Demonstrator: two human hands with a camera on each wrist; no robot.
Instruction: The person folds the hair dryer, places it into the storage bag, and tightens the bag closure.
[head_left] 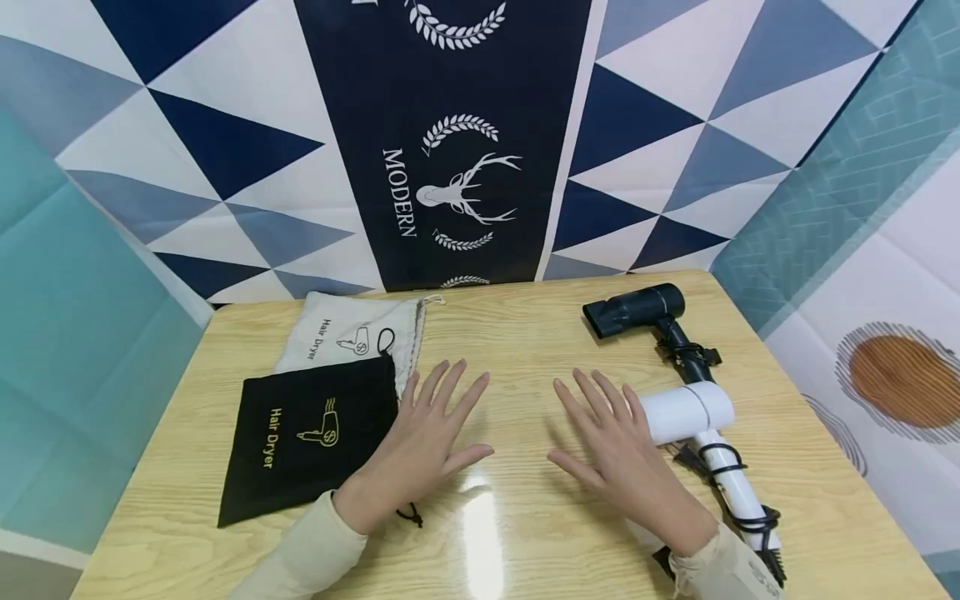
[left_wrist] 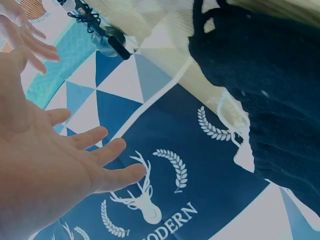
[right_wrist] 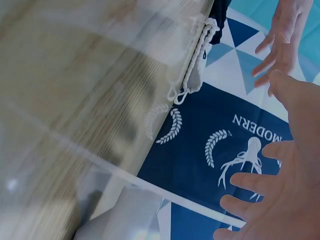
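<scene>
My left hand [head_left: 420,450] hovers with fingers spread and holds nothing, beside the right edge of a black drawstring pouch [head_left: 300,483] printed "Hair Dryer" in gold. Partly under that pouch lies a white drawstring pouch [head_left: 341,317] with a dryer drawing. On the other side my right hand [head_left: 622,454], also bare and spread, is nearest to a white hair dryer [head_left: 678,412] and covers part of its nozzle end. Behind it lies a black hair dryer [head_left: 637,308]. Cords are wound round both dryer handles. In the left wrist view the black pouch [left_wrist: 270,85] fills the upper right.
Everything lies on a light wooden table [head_left: 510,333] with a glossy surface. A patterned cloth backdrop [head_left: 465,100] with triangles and a deer head rises along its far edge. A teal panel [head_left: 90,350] stands at the left and a white-and-teal one [head_left: 862,275] at the right.
</scene>
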